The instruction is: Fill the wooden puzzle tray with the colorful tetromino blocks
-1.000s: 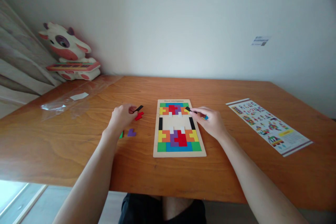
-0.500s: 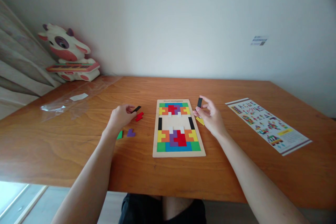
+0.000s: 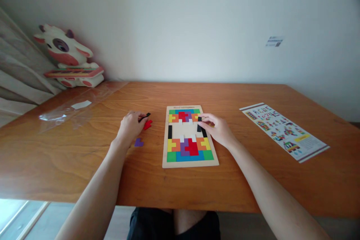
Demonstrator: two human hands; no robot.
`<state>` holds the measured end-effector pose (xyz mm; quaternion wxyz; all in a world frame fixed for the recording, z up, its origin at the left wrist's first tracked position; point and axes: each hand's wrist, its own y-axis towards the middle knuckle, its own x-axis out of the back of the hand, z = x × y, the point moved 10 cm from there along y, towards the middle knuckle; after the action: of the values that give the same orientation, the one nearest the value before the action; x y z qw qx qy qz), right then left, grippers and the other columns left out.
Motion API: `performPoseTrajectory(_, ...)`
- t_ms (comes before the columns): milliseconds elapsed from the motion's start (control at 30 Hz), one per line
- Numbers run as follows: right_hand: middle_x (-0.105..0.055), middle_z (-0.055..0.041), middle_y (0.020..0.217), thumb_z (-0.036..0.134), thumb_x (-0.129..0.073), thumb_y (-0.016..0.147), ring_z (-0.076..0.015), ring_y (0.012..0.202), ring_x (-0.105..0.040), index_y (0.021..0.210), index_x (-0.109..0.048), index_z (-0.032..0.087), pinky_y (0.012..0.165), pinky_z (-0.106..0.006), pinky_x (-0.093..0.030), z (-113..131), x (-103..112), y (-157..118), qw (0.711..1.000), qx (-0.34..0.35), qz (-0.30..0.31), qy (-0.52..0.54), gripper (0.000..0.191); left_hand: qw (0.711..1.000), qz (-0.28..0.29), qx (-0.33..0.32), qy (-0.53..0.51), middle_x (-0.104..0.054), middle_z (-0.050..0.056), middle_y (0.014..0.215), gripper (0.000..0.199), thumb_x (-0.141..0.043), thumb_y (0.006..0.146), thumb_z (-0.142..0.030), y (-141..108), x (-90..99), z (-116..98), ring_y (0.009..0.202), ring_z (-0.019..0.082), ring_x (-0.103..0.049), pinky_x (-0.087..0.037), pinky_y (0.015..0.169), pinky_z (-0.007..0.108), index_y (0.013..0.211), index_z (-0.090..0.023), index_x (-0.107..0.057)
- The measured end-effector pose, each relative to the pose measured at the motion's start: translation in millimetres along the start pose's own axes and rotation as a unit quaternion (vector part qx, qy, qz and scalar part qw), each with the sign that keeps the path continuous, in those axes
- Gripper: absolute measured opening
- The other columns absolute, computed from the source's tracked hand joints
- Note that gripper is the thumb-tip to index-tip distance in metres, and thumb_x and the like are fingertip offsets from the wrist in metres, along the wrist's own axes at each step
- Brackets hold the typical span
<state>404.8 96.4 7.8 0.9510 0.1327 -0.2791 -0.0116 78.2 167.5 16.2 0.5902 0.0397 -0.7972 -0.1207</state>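
A wooden puzzle board (image 3: 190,164) lies in front of me, filled at both ends with coloured blocks; its bare middle has a black bar (image 3: 170,132) at the left side and another at the right. My right hand (image 3: 218,129) pinches a black puzzle bar (image 3: 199,124) over the right part of that bare middle. Left of the board, my left hand (image 3: 131,124) is closed on a black puzzle piece (image 3: 147,115) that sticks out past the fingertips. Close to those fingers lies a red piece (image 3: 147,124), with a purple piece (image 3: 138,142) nearer me.
A printed pattern sheet (image 3: 284,131) lies on the wooden table (image 3: 236,180) at the right. Clear plastic wrapping (image 3: 59,114) with a white slip rests at the left. A cow-shaped toy keyboard (image 3: 73,60) stands in the back left corner by the curtain.
My right hand has moved left with its black bar, from beside the board to over it. The left hand has shifted slightly, and the green piece near its wrist is now hidden.
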Motion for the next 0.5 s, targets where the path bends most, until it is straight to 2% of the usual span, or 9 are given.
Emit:
performPoseTrajectory(200, -0.070, -0.0048, 0.093, 0.031, -0.060, 0.088, -0.0200, 0.087, -0.064, 0.114, -0.066, 0.024, 0.084, -0.038, -0.050, 3, -5, 0, 0.996, 0.048, 0.046, -0.061, 0.027, 1.000, -0.017, -0.020, 0.013, -0.070, 0.009, 0.096, 0.027, -0.055, 0.085, -0.031, -1, 1.9, -2, 0.089, 0.025, -0.066, -0.052, 0.077, 0.033, 0.100, -0.018, -0.073)
performPoseTrajectory(300, -0.068, -0.0060, 0.097, 0.027, -0.060, 0.088, -0.0224, 0.095, -0.063, 0.109, -0.069, 0.024, 0.091, -0.041, -0.046, 8, -6, -2, 0.987, 0.080, 0.058, -0.129, 0.023, 1.000, -0.017, -0.020, 0.014, -0.070, 0.009, 0.096, 0.027, -0.054, 0.085, -0.030, -2, 2.8, -3, 0.089, 0.024, -0.066, -0.052, 0.078, 0.033, 0.100, -0.019, -0.073)
performPoseTrajectory(400, -0.067, -0.0070, 0.104, 0.025, -0.057, 0.089, -0.0253, 0.105, -0.060, 0.103, -0.071, 0.026, 0.095, -0.045, -0.042, 11, -6, -5, 0.977, 0.091, 0.049, -0.184, 0.020, 1.000, -0.017, -0.017, 0.015, -0.070, 0.009, 0.098, 0.027, -0.053, 0.084, -0.030, -2, 3.5, -4, 0.090, 0.024, -0.066, -0.053, 0.079, 0.033, 0.100, -0.019, -0.073)
performPoseTrajectory(500, -0.067, -0.0071, 0.107, 0.032, -0.058, 0.091, -0.0274, 0.106, -0.059, 0.106, -0.070, 0.028, 0.092, -0.048, -0.039, 15, -8, -7, 0.970, 0.097, 0.028, -0.222, 0.019, 1.000, -0.016, -0.019, 0.018, -0.070, 0.010, 0.098, 0.028, -0.054, 0.084, -0.030, -2, 3.5, -4, 0.091, 0.025, -0.066, -0.053, 0.080, 0.034, 0.100, -0.019, -0.073)
